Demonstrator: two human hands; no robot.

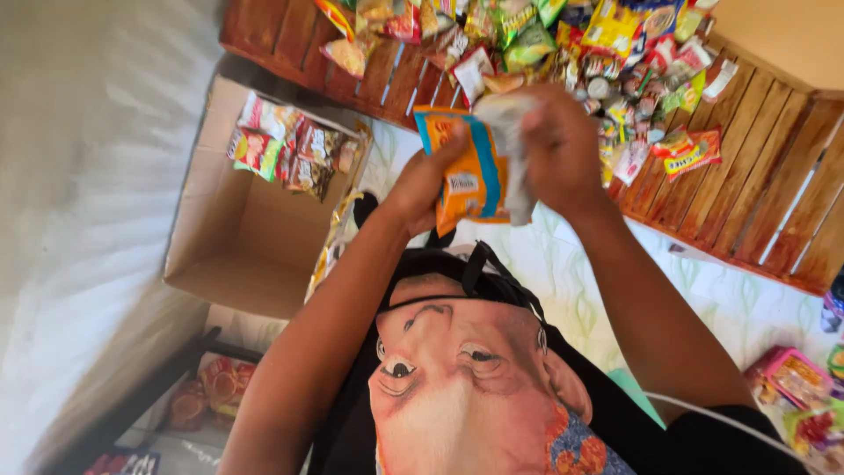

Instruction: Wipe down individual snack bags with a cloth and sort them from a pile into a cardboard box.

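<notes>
Left hand: raised in front of the chest, fingers closed on the left edge of an orange-and-blue foil snack packet. Right hand: clenched around a crumpled pale plastic bag, which hangs against the packet's right side. The packet is held upright between both hands, above the pale patterned floor covering and just in front of the slatted brown wooden tray. The tray carries a dense heap of assorted bright snack sachets. An open brown cardboard box stands to the left, with several red and green packets lying in its far corner
</notes>
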